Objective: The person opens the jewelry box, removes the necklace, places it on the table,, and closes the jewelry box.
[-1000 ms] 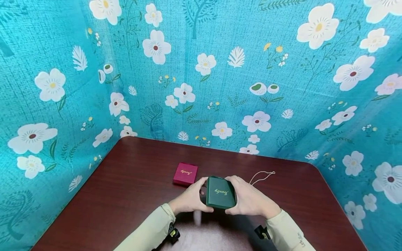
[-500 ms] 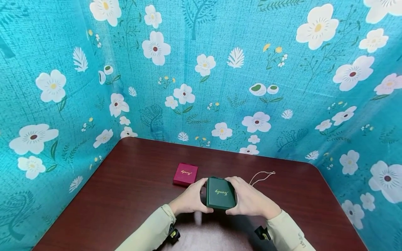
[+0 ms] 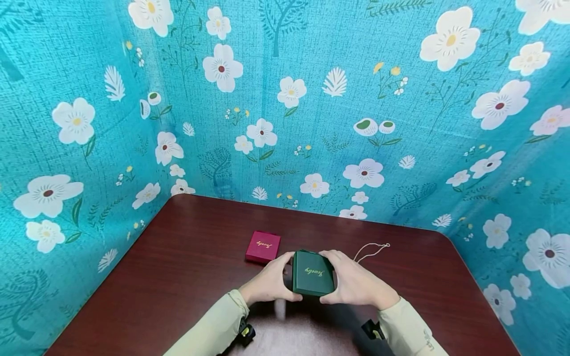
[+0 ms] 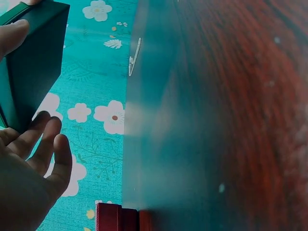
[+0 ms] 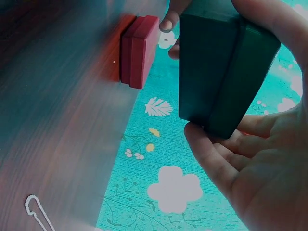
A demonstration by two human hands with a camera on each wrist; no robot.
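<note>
A dark green jewelry box [image 3: 313, 274], its lid on and gold "Jewelry" lettering on top, is held up off the table between both hands. My left hand [image 3: 268, 282] grips its left side with thumb at the near corner and fingers at the far one. On the opposite side my right hand [image 3: 356, 282] grips it the same way. The right wrist view shows the seam between lid and base of the green box [image 5: 216, 72], with the fingertips against its edges. In the left wrist view the box [image 4: 36, 57] stands clear of the tabletop.
A closed crimson jewelry box [image 3: 263, 246] sits on the dark wooden table [image 3: 200, 247], behind the left hand. A thin pale chain [image 3: 373, 249] lies behind the right hand, partly hidden by it. A turquoise floral curtain [image 3: 285, 109] hangs around the table's back and sides.
</note>
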